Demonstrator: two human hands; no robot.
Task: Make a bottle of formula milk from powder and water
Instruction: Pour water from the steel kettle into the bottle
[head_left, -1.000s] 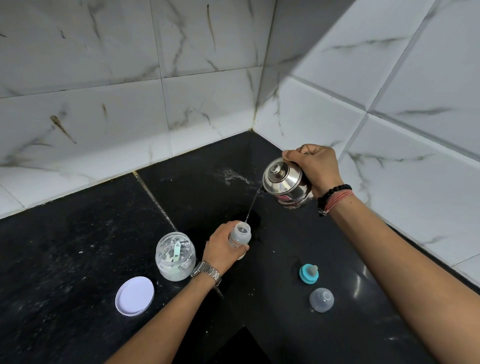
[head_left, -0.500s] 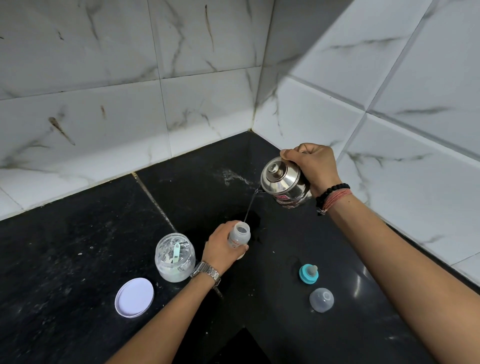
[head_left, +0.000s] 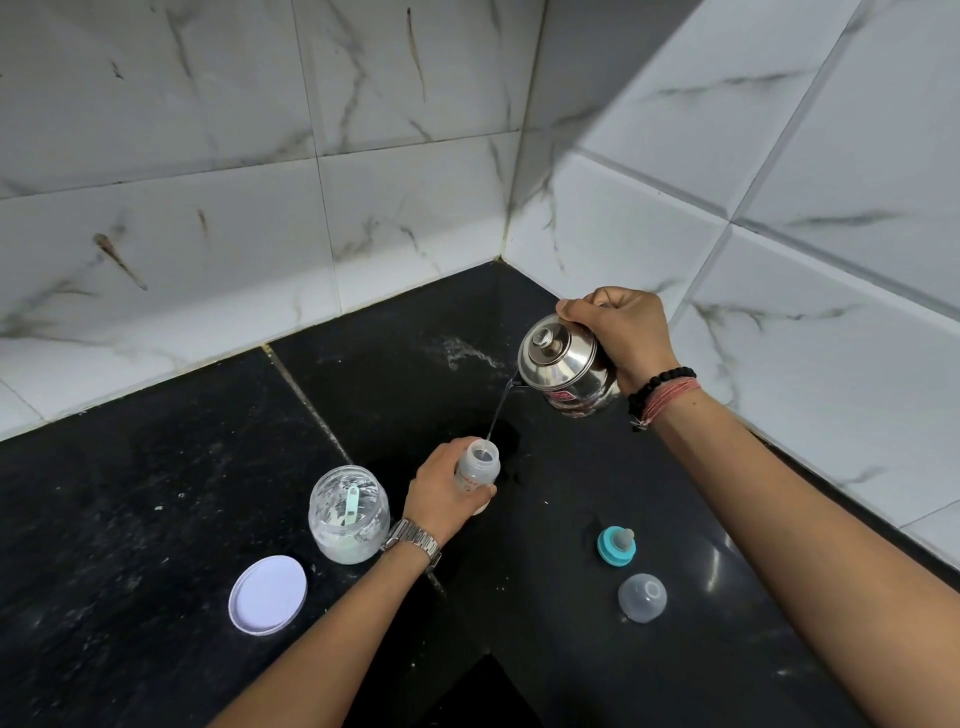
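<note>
Hands: right hand (head_left: 618, 327) grasps tilted steel kettle (head_left: 569, 371); left hand (head_left: 441, 493) grasps baby bottle (head_left: 478, 467) standing on bench (head_left: 156, 519).
Water: thin stream (head_left: 498, 410) falls into bottle mouth.
Beside: powder jar (head_left: 349, 514), lid (head_left: 268, 594), teat (head_left: 616, 544), cap (head_left: 642, 597).

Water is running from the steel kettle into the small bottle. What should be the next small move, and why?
Probably tip the steel kettle back upright with the right hand once the bottle, gripped by the left hand, is full enough; the bottle is small.
</note>
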